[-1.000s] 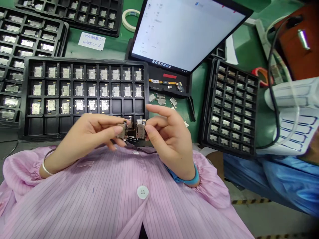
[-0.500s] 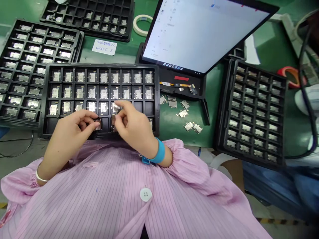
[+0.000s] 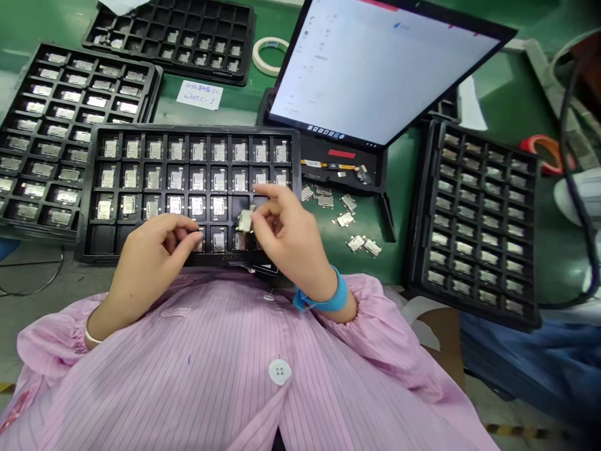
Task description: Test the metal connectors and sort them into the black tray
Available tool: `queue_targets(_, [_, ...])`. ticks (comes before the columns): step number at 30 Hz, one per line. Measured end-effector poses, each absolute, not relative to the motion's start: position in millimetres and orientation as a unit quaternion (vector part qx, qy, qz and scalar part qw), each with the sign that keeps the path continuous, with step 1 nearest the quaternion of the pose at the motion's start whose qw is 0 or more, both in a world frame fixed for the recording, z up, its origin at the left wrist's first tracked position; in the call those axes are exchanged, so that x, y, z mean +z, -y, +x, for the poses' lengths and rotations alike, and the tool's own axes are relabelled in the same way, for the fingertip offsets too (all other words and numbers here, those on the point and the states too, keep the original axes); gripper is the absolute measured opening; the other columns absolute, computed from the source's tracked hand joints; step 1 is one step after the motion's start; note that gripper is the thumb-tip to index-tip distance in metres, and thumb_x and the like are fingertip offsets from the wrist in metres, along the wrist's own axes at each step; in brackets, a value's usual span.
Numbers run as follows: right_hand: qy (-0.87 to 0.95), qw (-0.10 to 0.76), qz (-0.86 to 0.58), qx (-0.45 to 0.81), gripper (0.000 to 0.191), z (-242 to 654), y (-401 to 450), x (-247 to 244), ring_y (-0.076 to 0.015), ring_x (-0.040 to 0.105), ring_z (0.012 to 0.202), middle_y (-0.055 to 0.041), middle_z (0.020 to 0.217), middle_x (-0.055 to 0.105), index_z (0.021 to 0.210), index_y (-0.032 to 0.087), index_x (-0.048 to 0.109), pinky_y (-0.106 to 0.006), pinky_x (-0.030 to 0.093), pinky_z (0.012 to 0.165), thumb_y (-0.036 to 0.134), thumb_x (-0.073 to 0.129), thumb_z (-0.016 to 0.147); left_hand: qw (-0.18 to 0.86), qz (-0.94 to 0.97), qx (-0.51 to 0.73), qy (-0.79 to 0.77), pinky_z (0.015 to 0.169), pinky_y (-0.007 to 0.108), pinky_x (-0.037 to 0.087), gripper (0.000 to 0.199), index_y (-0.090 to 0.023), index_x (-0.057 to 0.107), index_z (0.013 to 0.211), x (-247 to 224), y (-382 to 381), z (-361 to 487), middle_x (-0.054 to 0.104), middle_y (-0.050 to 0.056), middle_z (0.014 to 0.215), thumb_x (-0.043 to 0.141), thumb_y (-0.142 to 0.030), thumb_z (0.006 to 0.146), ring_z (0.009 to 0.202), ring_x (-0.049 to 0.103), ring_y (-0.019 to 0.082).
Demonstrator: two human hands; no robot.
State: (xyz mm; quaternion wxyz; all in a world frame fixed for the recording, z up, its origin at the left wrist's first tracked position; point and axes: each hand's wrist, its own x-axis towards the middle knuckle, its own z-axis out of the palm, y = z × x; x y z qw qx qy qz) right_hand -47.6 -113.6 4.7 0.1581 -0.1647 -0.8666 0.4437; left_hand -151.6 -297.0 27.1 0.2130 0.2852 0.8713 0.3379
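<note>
Right hand (image 3: 295, 244) pinches a small silver rectangular metal part (image 3: 245, 221) above the near rows of the black plastic compartment tray (image 3: 102, 238). Left hand (image 3: 154, 266) curls at the tray's nearest row; whether gripping anything, cannot tell. Beyond tray: white paper label (image 3: 200, 104), seemingly "W015C-1", upper line partly legible. Black-framed screen (image 3: 370, 75), right beyond tray: text unreadable.

Component tray (image 3: 154, 257) at tabletop's (image 3: 323, 241) near edge, electronic modules (image 3: 218, 180) in its compartments. Loose modules (image 3: 345, 219) lie right of it, before display screen (image 3: 375, 69).
</note>
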Motion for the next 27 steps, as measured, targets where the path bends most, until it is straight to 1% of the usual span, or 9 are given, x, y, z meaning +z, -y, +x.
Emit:
queue_targets(4, [0.831,0.130,-0.061,0.538,0.036,-49,136,9,-0.0125,0.057,0.059,0.0024,0.078,0.066,0.125,0.024,0.048,-0.028,0.049,0.058,0.018,0.053,0.089,0.336,0.236,0.475,-0.778,0.057,0.025,0.050,0.029,-0.020,0.067,0.102,35,295,-145,0.070,0.004,0.087,0.067,-0.042,0.084,0.074,0.065,0.018])
queue_targets(6, [0.835,0.140,-0.056,0.529,0.041,-44,135,12,-0.0129,0.060,0.062,0.0013,0.084,0.069,0.128,0.025,0.048,-0.028,0.049,0.057,0.022,0.059,0.089,0.308,0.213,0.495,-0.784,0.059,0.024,0.052,0.025,-0.020,0.068,0.098,37,300,-148,0.071,0.003,0.085,0.069,-0.040,0.083,0.073,0.066,0.017])
queue_targets(9, [0.850,0.198,-0.138,0.468,0.045,-25,115,17,-0.0155,0.064,0.068,-0.0028,0.095,0.071,0.129,0.027,0.050,-0.029,0.050,0.054,0.026,0.065,0.086,0.173,0.181,0.435,-0.865,0.078,0.029,0.053,0.021,-0.023,0.070,0.096,36,317,-160,0.073,0.002,0.092,0.068,-0.039,0.084,0.084,0.067,0.018])
queue_targets(11, [0.840,0.264,-0.222,0.419,0.043,-5,95,19,-0.0180,0.066,0.071,-0.0060,0.097,0.071,0.127,0.026,0.054,-0.032,0.051,0.054,0.027,0.065,0.086,0.131,0.173,0.356,-0.909,0.083,0.031,0.050,0.021,-0.025,0.070,0.098,35,328,-167,0.074,0.002,0.094,0.066,-0.040,0.085,0.089,0.067,0.020])
queue_targets(14, [0.809,0.350,-0.314,0.352,0.040,24,67,16,-0.0207,0.066,0.068,-0.0112,0.094,0.072,0.123,0.024,0.059,-0.035,0.049,0.051,0.026,0.068,0.084,0.157,0.181,0.270,-0.933,0.073,0.030,0.047,0.023,-0.025,0.071,0.097,34,336,-170,0.073,0.001,0.083,0.065,-0.043,0.084,0.079,0.065,0.020])
queue_targets(16, [0.789,0.393,-0.343,0.324,0.039,40,52,11,-0.0212,0.066,0.062,-0.0129,0.090,0.073,0.119,0.023,0.063,-0.034,0.046,0.045,0.025,0.070,0.081,0.156,0.182,0.249,-0.938,0.068,0.029,0.045,0.024,-0.024,0.071,0.096,34,335,-168,0.070,0.000,0.077,0.065,-0.044,0.084,0.071,0.062,0.019])
queue_targets(18, [0.773,0.422,-0.358,0.310,0.037,50,43,5,-0.0206,0.065,0.057,-0.0127,0.085,0.073,0.115,0.023,0.065,-0.032,0.043,0.040,0.024,0.073,0.078,0.150,0.182,0.249,-0.939,0.068,0.029,0.043,0.024,-0.024,0.070,0.095,33,333,-164,0.069,-0.001,0.076,0.064,-0.044,0.084,0.069,0.060,0.017])
queue_targets(22, [0.776,0.395,-0.389,0.302,0.040,61,38,-3,-0.0191,0.066,0.062,-0.0106,0.090,0.073,0.119,0.022,0.062,-0.029,0.045,0.043,0.028,0.069,0.080,0.161,0.196,0.256,-0.933,0.068,0.028,0.043,0.023,-0.026,0.069,0.098,30,329,-161,0.068,-0.003,0.079,0.066,-0.043,0.083,0.070,0.060,0.016])
queue_targets(27, [0.772,0.359,-0.429,0.303,0.042,76,27,-3,-0.0172,0.066,0.066,-0.0095,0.093,0.071,0.119,0.018,0.061,-0.028,0.047,0.050,0.033,0.068,0.081,0.158,0.236,0.190,-0.940,0.064,0.029,0.040,0.027,-0.024,0.066,0.101,30,324,-162,0.061,-0.002,0.083,0.065,-0.044,0.083,0.067,0.054,0.016])
